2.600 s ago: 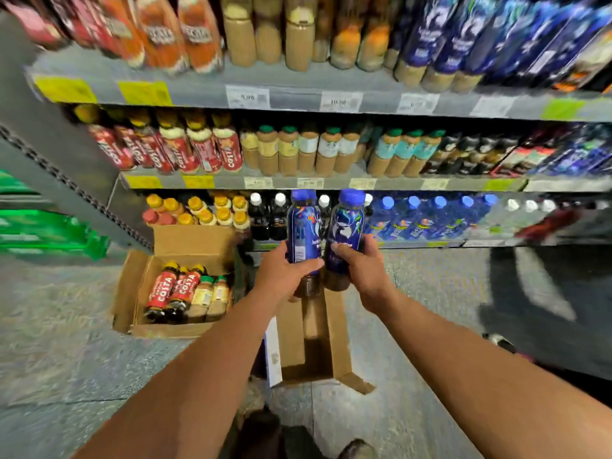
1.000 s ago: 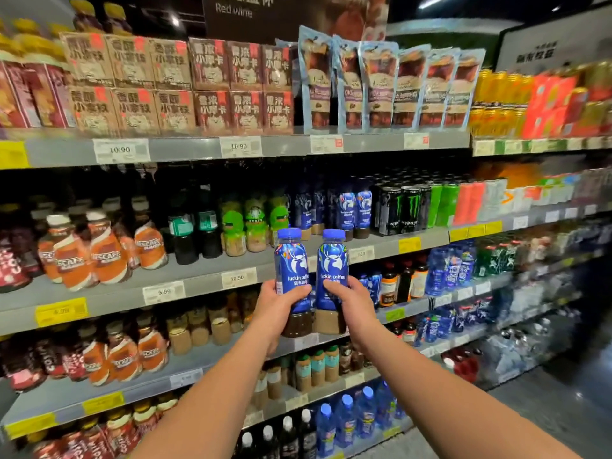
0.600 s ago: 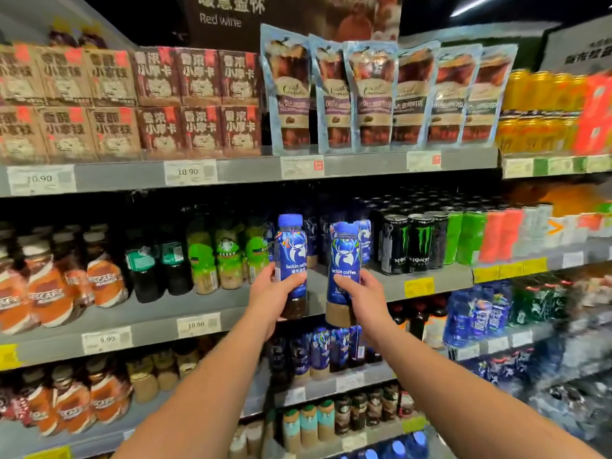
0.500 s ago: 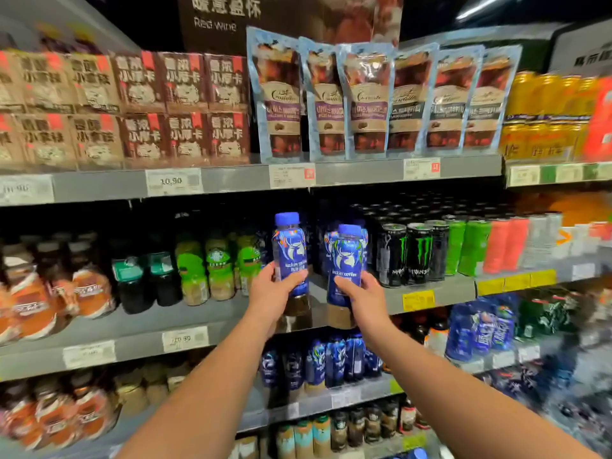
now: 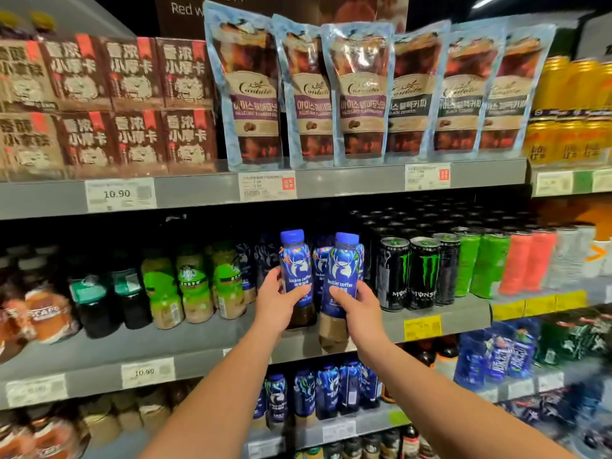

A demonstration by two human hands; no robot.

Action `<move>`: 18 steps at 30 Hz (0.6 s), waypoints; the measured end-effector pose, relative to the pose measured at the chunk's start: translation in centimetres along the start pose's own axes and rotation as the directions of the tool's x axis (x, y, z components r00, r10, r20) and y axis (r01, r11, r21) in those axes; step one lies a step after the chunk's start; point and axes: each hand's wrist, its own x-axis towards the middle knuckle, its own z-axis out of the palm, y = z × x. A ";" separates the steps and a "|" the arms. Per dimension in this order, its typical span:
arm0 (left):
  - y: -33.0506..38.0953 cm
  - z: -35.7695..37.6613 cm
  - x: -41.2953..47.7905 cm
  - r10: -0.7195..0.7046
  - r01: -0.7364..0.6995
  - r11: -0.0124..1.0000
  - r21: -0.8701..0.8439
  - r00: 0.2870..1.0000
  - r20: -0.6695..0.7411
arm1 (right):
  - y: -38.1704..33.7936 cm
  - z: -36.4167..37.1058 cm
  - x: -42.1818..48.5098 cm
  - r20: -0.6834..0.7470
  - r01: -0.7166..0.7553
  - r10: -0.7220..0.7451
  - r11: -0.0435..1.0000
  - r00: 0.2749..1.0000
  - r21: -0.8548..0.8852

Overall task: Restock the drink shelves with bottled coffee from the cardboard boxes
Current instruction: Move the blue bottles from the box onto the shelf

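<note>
1. Two blue bottled coffees stand upright side by side in the air at the front edge of the middle shelf: the left bottle and the right bottle.
2. The left hand holds the left bottle, its fingers curled round the lower label.
3. The right hand grips the right bottle the same way.
4. Matching blue bottles stand on the shelf just behind.
5. Black cans stand to the right and green-labelled bottles to the left.

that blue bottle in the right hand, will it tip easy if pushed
Probably rigid: the bottle shows no dent under the right hand. Likely hefty: brown liquid shows below its label. Tall and narrow, so it may tip if nudged.
</note>
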 end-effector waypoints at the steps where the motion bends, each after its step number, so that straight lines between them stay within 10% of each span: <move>1: -0.3 0.2 0.3 -0.005 0.005 1.000 -0.005 1.000 -0.005 | 0.2 -0.1 0.2 -0.001 0.001 -0.001 1.000 1.000 -0.001; 18: -2.3 3.4 2.1 -0.038 0.038 0.998 0.045 0.999 0.001 | 1.1 -0.2 2.6 -0.038 0.021 -0.022 0.999 0.999 -0.025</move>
